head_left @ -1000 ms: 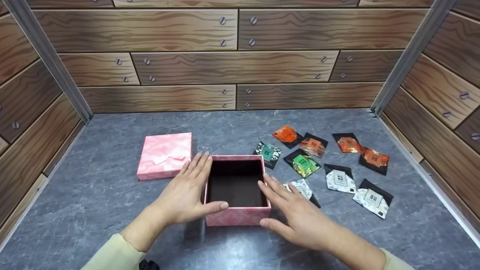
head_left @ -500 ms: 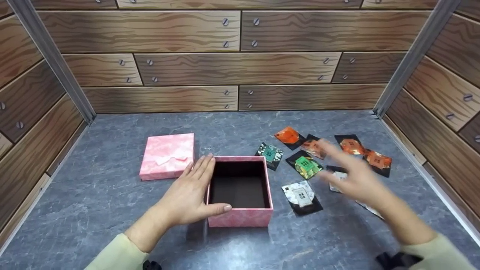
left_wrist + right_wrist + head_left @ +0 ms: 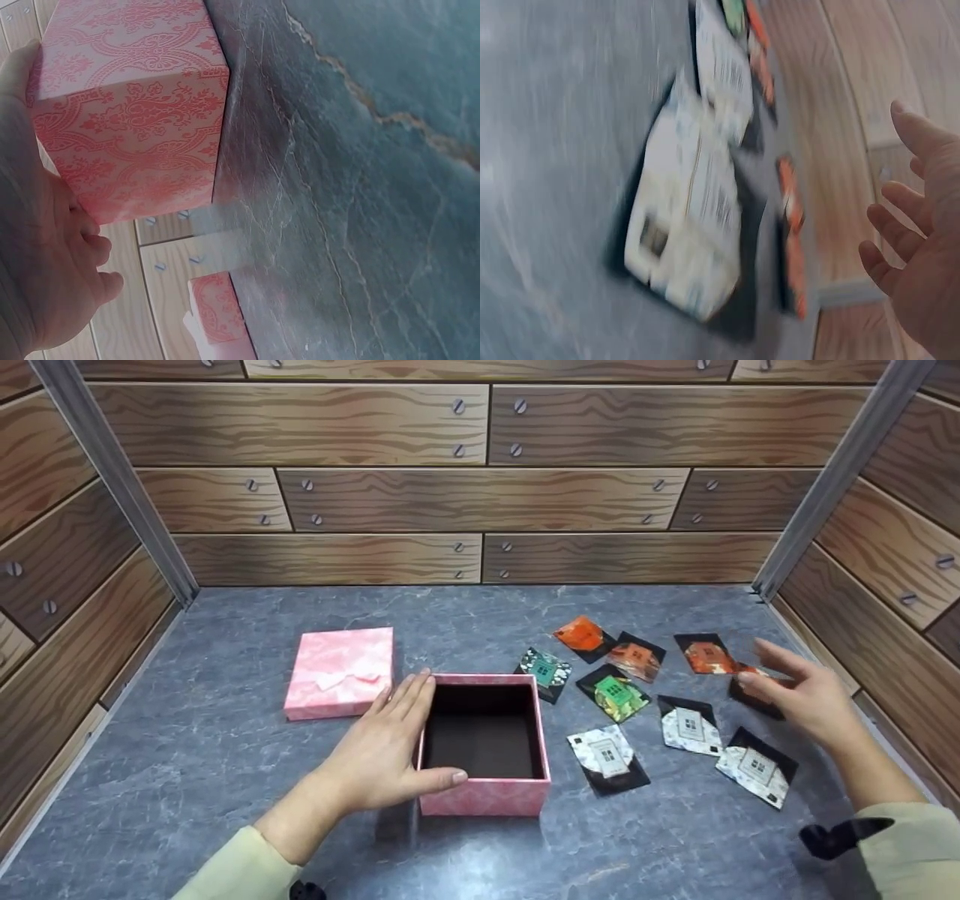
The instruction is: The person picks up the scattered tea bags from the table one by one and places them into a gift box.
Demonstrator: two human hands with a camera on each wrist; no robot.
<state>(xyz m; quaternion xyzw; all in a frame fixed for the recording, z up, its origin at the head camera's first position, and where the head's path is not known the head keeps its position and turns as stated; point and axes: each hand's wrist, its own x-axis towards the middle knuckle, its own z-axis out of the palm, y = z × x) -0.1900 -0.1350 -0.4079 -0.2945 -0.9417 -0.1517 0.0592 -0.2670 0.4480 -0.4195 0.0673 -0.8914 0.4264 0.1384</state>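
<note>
A pink patterned box (image 3: 484, 799) with a dark inside stands uncovered on the table. My left hand (image 3: 382, 754) rests along its left wall, the thumb over the front rim; the left wrist view shows the fingers straight against the box (image 3: 142, 142). Out to the right, my right hand (image 3: 814, 701) hovers over an orange-and-black sachet (image 3: 757, 705), partly covering it, with fingers spread and nothing held. Nearer to me lie white-and-black sachets (image 3: 757, 765); one of them (image 3: 682, 210) fills much of the right wrist view, blurred.
The pink lid (image 3: 341, 671) with a bow lies left of the box, behind my left hand. Green sachets (image 3: 615, 692) and orange ones (image 3: 581, 636) are scattered right of the box. Wood-patterned walls (image 3: 480, 495) enclose the table at the back and sides.
My right hand has left the box's right side and swept right over the sachets to the far-right orange one. My left hand has stayed on the box.
</note>
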